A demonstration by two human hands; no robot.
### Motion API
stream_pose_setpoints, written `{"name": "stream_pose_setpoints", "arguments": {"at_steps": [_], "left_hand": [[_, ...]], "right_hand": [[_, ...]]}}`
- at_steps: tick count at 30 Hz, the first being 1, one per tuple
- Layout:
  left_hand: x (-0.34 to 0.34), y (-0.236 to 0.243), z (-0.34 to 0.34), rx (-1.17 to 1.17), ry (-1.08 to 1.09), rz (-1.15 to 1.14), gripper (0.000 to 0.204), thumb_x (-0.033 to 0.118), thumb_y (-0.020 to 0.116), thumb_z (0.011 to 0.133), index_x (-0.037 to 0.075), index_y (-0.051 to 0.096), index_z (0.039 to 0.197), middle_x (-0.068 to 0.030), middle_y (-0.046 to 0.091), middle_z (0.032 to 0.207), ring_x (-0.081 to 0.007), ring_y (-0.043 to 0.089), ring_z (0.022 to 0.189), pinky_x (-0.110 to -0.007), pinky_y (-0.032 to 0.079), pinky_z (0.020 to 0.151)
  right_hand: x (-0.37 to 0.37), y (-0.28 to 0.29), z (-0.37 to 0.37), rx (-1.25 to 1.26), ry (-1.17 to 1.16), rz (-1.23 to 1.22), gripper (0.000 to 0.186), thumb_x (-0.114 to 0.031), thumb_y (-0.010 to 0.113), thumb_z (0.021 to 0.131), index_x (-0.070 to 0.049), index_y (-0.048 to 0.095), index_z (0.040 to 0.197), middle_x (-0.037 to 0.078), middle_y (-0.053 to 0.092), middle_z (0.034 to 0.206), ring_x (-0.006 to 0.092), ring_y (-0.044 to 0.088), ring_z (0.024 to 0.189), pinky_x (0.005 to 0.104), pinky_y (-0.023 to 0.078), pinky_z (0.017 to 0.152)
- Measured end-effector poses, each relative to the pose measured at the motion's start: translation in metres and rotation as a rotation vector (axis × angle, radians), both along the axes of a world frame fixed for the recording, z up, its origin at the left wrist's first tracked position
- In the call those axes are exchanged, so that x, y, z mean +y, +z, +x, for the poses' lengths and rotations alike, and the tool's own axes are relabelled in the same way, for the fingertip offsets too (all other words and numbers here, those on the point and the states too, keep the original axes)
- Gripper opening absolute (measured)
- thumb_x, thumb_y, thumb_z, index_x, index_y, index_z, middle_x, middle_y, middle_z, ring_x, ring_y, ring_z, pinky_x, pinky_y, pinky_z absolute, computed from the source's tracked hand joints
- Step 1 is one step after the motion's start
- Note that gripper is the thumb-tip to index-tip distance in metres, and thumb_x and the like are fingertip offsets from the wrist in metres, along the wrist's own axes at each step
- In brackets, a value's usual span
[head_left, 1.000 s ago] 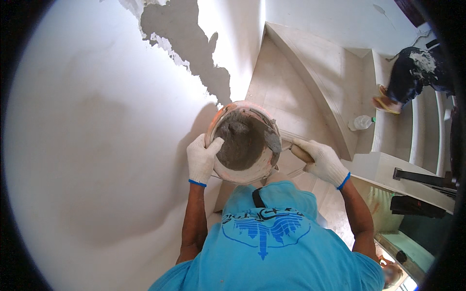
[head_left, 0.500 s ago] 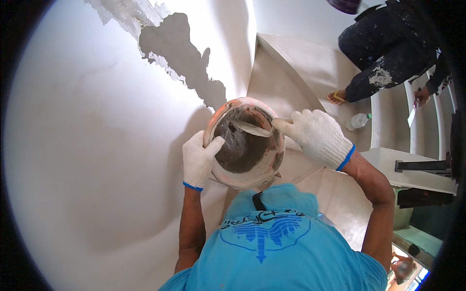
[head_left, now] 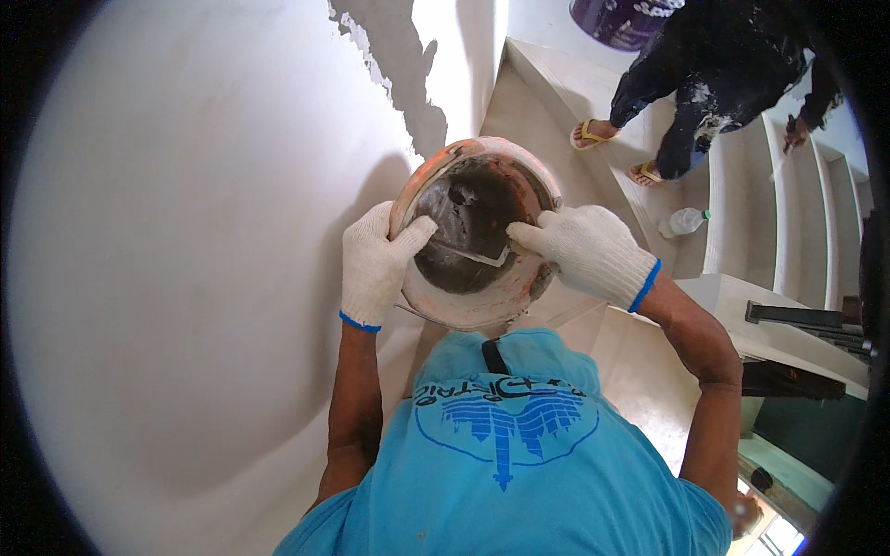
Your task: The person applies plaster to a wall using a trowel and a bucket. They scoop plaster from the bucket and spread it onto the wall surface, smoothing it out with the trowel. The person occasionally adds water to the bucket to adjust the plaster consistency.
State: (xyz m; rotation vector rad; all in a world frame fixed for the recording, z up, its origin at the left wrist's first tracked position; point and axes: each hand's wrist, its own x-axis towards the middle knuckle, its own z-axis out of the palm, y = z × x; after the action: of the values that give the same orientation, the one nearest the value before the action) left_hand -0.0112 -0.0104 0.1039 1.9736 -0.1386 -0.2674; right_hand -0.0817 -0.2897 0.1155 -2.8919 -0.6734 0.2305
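A smooth white wall [head_left: 204, 232] is filling the left side, a soft shadow spreading over it beside the person. A ragged-edged grey patch [head_left: 394, 56] is running down the wall from the top edge toward the bucket, flakes of pale coating fringing its left border. Beige stairs [head_left: 742, 199] are fanning out on the right, with a clear plastic bottle [head_left: 683, 221] with a green cap lying on a step. Higher up, a co-worker [head_left: 737, 69] in dark, white-splattered trousers and yellow-strapped flip-flops is standing on the stairs, near a purple pail [head_left: 616, 23] at the top edge. A black rail [head_left: 797, 318] is jutting out at lower right.

The round bucket [head_left: 454, 310] is sitting in front of the person's waist, its mouth tilting toward the camera; its rim is showing worn orange under pale, dried smears. Wet, dark grey mortar [head_left: 445, 271] is coating the inside. The left hand [head_left: 373, 264], gloved, is clasping the left rim, thumb inside. The gloved right hand [head_left: 591, 248] is curling around the trowel [head_left: 471, 255] at the right rim, hiding its handle, while the smeared blade is lying across the bucket's interior.
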Motion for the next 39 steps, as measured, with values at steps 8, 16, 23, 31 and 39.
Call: {"name": "stream_pose_setpoints", "arguments": {"at_steps": [8, 16, 23, 31, 39], "left_hand": [[0.017, -0.020, 0.006, -0.006, -0.039, -0.104, 0.026, 0.016, 0.079, 0.092, -0.005, 0.074, 0.107, -0.0027, 0.064, 0.081, -0.0106, 0.056, 0.076, -0.029, 0.051, 0.072], [0.028, -0.027, 0.004, -0.040, -0.051, -0.172, 0.024, 0.014, 0.078, 0.092, -0.005, 0.074, 0.105, -0.0030, 0.064, 0.085, -0.0113, 0.056, 0.077, -0.029, 0.051, 0.072], [0.031, -0.040, 0.007, -0.054, -0.054, -0.102, 0.023, 0.013, 0.080, 0.091, -0.005, 0.073, 0.104, -0.0028, 0.064, 0.086, -0.0117, 0.057, 0.078, -0.030, 0.050, 0.072], [0.040, -0.053, 0.002, -0.082, -0.041, -0.100, 0.021, 0.013, 0.080, 0.093, -0.004, 0.071, 0.103, -0.0012, 0.063, 0.083, -0.0101, 0.054, 0.078, -0.030, 0.049, 0.072], [0.046, -0.063, 0.005, -0.082, -0.069, -0.155, 0.018, 0.011, 0.079, 0.092, -0.003, 0.070, 0.098, 0.0002, 0.062, 0.082, -0.0084, 0.052, 0.078, -0.028, 0.047, 0.070]], "right_hand": [[0.028, -0.005, 0.008, 0.031, -0.008, -0.026, 0.045, -0.011, 0.072, 0.087, -0.022, 0.070, 0.131, 0.010, 0.071, 0.091, 0.0342, 0.073, 0.084, 0.0475, 0.058, 0.072], [0.031, 0.003, -0.014, 0.146, -0.197, 0.169, 0.036, -0.015, 0.071, 0.089, -0.015, 0.076, 0.124, 0.014, 0.075, 0.093, 0.0364, 0.074, 0.088, 0.0465, 0.057, 0.078], [0.042, -0.002, -0.015, 0.193, -0.322, 0.247, 0.030, -0.027, 0.072, 0.098, -0.010, 0.077, 0.121, 0.020, 0.076, 0.095, 0.0384, 0.075, 0.088, 0.0451, 0.058, 0.081], [0.054, -0.034, -0.019, 0.338, -0.464, 0.626, 0.042, -0.034, 0.068, 0.104, -0.005, 0.072, 0.135, 0.020, 0.078, 0.095, 0.0313, 0.077, 0.080, 0.0392, 0.060, 0.079], [0.071, -0.071, -0.029, 0.390, -0.506, 0.472, 0.040, -0.035, 0.060, 0.104, -0.008, 0.074, 0.129, 0.022, 0.077, 0.107, 0.0406, 0.075, 0.100, 0.0493, 0.057, 0.093]]}}
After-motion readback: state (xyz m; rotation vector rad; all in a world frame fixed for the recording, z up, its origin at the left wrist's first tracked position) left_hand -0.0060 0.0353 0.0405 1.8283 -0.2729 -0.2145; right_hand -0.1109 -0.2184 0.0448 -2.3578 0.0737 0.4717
